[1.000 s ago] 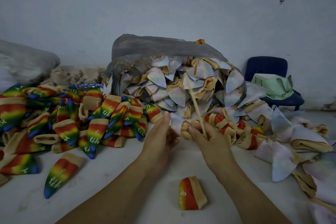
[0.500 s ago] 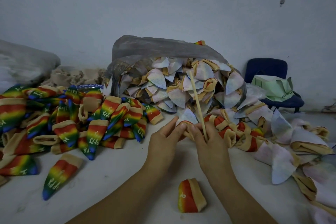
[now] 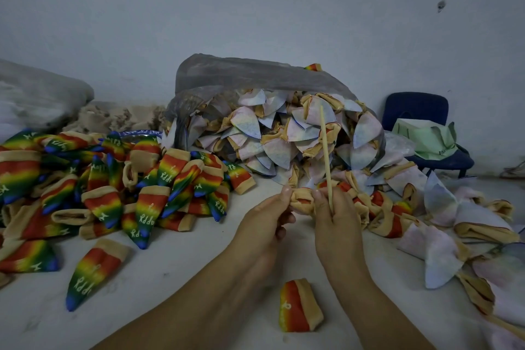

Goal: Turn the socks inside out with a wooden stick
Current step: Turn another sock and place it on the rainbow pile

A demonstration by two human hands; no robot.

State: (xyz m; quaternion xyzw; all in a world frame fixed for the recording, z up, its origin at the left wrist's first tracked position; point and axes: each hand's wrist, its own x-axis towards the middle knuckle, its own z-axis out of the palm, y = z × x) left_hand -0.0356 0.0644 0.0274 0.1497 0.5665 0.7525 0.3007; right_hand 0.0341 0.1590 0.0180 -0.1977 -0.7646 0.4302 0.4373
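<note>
- The left hand (image 3: 264, 216) pinches the left end of a bunched tan-cuffed sock (image 3: 302, 200); its grip is pressed together on the fabric.
- The right hand (image 3: 335, 216) holds the sock's right end, and its grip also pinches a wooden stick (image 3: 325, 150).
- The stick stands almost upright, tilted slightly left at the top, rising in front of the far pile.
- The sock is held just above the white floor (image 3: 176, 258), centre scene, between the two hands.
- A heap of rainbow socks (image 3: 113, 179) lies on the left.
- A grey plastic bag (image 3: 241, 74) at the far centre spills pale inside-out socks (image 3: 270, 136) out to the right.
- One folded rainbow sock (image 3: 298, 305) lies near, between the forearms.
- A blue chair (image 3: 414, 108) stands far right.
</note>
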